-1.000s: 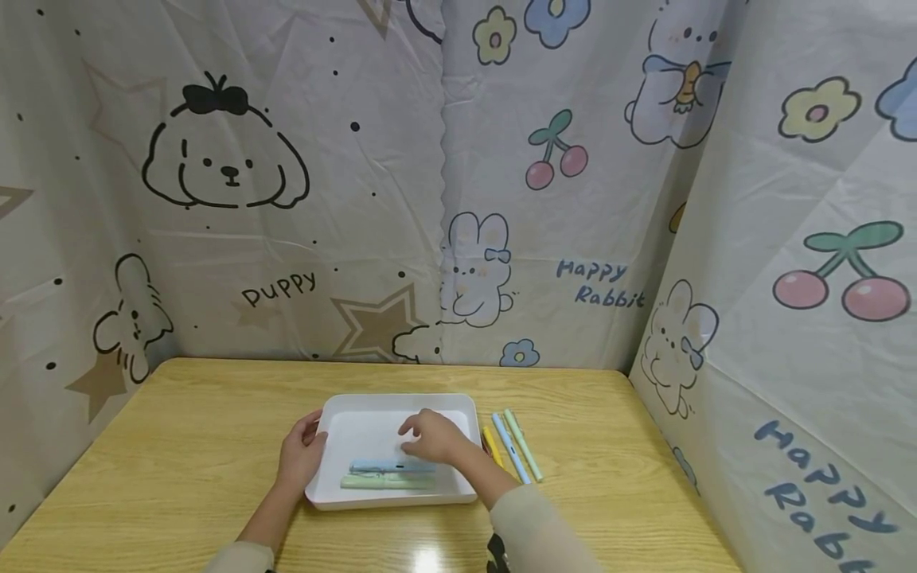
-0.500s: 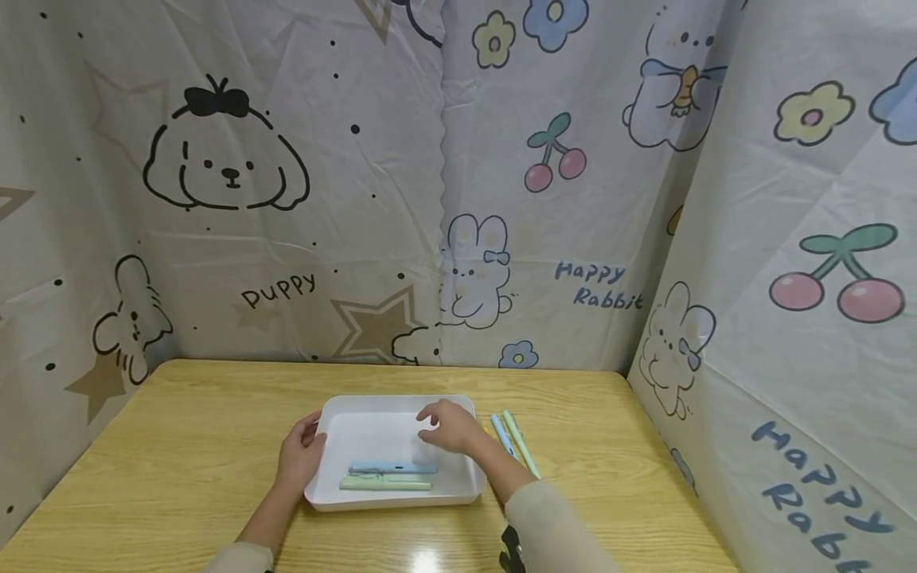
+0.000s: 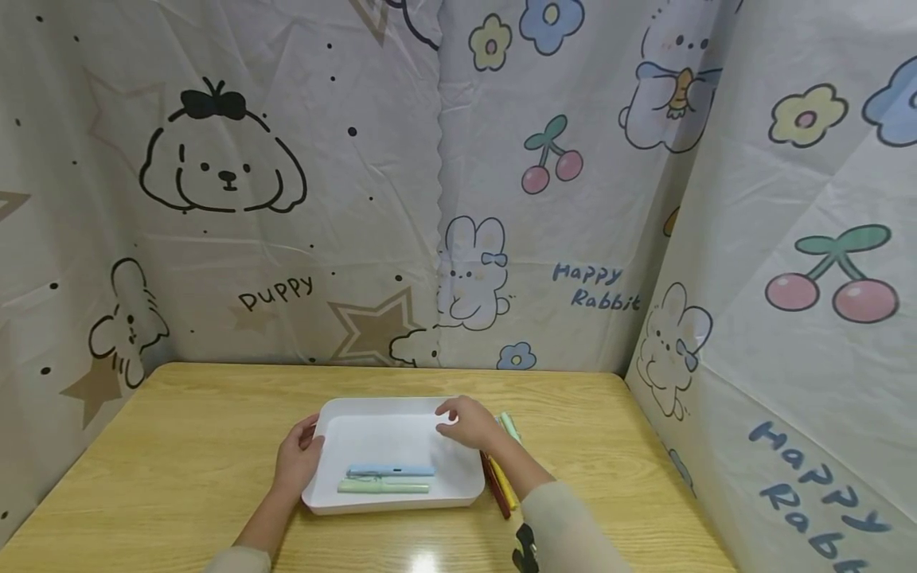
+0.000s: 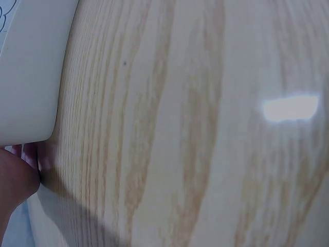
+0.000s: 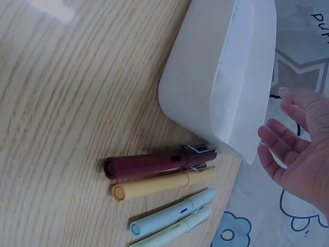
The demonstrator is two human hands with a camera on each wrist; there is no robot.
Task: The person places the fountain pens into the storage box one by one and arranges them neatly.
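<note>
Tray (image 3: 401, 442) on the counter (image 3: 179, 446), two pens (image 3: 392, 471) inside, left grip (image 3: 297, 456) at its left side, clasp unclear, right grip (image 3: 468, 423) loosely parted, empty, over its right end, four pens (image 5: 159, 186) alongside.

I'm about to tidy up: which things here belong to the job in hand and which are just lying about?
Probably the job:
- white tray, held by the left hand
- blue pen, green pen inside it
- dark red pen, yellow pen, outer blue pen, outer green pen beside it

Seemingly just there:
- wooden table
- printed cloth
</note>
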